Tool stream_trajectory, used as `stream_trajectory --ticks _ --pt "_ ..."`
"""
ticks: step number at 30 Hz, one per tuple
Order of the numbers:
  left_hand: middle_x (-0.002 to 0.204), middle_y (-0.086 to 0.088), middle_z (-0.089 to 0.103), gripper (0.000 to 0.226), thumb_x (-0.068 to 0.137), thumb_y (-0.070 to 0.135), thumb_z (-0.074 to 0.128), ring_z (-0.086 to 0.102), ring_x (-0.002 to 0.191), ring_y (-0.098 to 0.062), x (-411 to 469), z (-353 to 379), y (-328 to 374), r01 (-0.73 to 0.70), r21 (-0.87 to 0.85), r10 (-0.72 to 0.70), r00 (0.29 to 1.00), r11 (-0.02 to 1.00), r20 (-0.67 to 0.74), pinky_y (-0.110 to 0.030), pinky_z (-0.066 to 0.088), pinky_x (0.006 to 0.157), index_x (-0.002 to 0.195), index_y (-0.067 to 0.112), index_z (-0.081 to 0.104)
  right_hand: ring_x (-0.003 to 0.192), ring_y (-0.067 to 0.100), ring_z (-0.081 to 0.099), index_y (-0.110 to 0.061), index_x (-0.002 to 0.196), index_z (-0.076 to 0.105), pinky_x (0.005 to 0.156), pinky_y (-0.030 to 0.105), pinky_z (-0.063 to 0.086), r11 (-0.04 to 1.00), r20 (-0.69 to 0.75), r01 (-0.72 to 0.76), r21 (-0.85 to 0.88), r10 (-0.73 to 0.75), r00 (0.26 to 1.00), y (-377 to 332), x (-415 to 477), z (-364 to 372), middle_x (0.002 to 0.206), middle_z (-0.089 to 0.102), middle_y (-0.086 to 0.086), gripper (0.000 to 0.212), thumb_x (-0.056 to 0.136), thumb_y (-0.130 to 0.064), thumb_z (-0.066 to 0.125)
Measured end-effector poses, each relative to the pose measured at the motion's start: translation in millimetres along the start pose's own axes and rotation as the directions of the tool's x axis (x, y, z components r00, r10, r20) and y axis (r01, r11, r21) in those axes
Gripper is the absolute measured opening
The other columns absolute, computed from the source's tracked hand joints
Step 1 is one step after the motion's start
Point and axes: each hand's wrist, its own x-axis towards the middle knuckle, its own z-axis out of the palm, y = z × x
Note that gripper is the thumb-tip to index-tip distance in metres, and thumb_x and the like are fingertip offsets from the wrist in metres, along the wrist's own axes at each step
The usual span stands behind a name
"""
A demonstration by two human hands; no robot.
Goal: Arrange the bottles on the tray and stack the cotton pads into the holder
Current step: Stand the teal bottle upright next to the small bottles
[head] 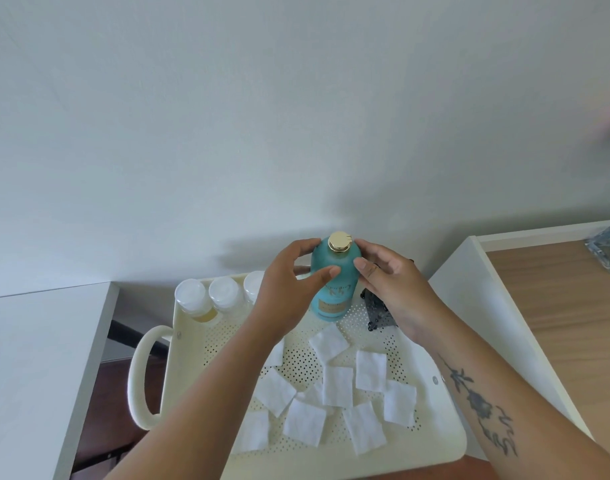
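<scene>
A teal bottle (334, 292) with a gold cap stands upright at the back of the cream perforated tray (438, 434). My left hand (289, 285) wraps its left side and my right hand (390, 282) touches its right shoulder with the fingertips. Three clear bottles with white caps (224, 296) stand in a row at the tray's back left; my left hand partly hides the third. Several square white cotton pads (336, 386) lie scattered over the tray's front half. A dark wire holder (378, 315) shows behind my right wrist, mostly hidden.
The tray has a looped handle (141, 375) on its left. A white surface (30, 375) lies to the left, a white-edged wooden desk (556, 323) to the right with a clear object (608, 247) at its far end. A wall stands close behind.
</scene>
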Motion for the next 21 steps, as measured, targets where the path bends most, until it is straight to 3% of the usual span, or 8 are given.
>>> stream_trajectory --ticks 8,12,15,19,21 --pt "0.124 0.024 0.059 0.049 0.082 0.040 0.075 0.063 0.105 -0.005 -2.3 -1.5 1.4 -0.017 0.030 0.017 1.000 0.999 -0.008 -0.022 0.052 0.077 0.126 0.036 0.055 0.119 0.008 0.059 -0.024 0.130 0.060 0.108 0.040 0.043 1.000 -0.042 0.005 -0.022 -0.006 0.999 0.1 -1.9 5.2 0.126 0.066 -0.007 0.036 0.094 -0.023 0.062" --pt "0.121 0.024 0.060 0.048 0.082 0.043 0.074 0.062 0.101 0.002 -10.6 -10.3 -5.0 -0.020 0.064 0.023 0.998 0.998 -0.055 -0.016 0.052 0.073 0.126 0.037 0.055 0.108 0.006 0.065 -0.023 0.120 0.066 0.097 0.028 0.050 0.994 -0.232 0.099 -0.044 -0.106 0.967 2.3 -18.4 12.6 0.114 0.069 -0.012 0.027 0.094 -0.024 0.062" --pt "0.104 0.020 0.068 0.031 0.084 0.039 0.072 0.066 0.090 0.003 -23.1 -24.5 -15.5 -0.017 0.046 0.023 0.992 0.999 -0.127 -0.013 0.053 0.067 0.112 0.040 0.061 0.094 0.004 0.068 -0.025 0.104 0.069 0.081 0.017 0.052 0.972 -0.340 0.206 -0.111 -0.232 0.911 9.4 -40.1 19.3 0.098 0.072 -0.013 0.013 0.093 -0.024 0.062" --pt "0.091 0.017 0.072 0.016 0.087 0.029 0.071 0.069 0.083 -0.012 -43.8 -43.1 -35.1 0.065 -0.015 -0.066 0.979 0.998 -0.190 -0.027 0.057 0.075 0.099 0.038 0.065 0.087 0.007 0.067 -0.025 0.091 0.067 0.075 0.019 0.054 0.963 -0.220 0.212 -0.164 -0.245 0.944 33.2 -60.8 34.6 0.089 0.071 -0.009 0.004 0.092 -0.022 0.064" --pt "0.087 0.015 0.072 0.012 0.087 0.030 0.071 0.069 0.081 -0.011 -54.8 -51.5 -45.1 0.115 -0.005 -0.113 0.966 0.993 -0.231 -0.018 0.054 0.069 0.097 0.036 0.065 0.087 0.004 0.065 -0.026 0.089 0.067 0.073 0.014 0.051 0.953 -0.125 0.198 -0.229 -0.230 0.965 47.1 -63.3 46.3 0.088 0.069 -0.013 0.006 0.091 -0.020 0.065"
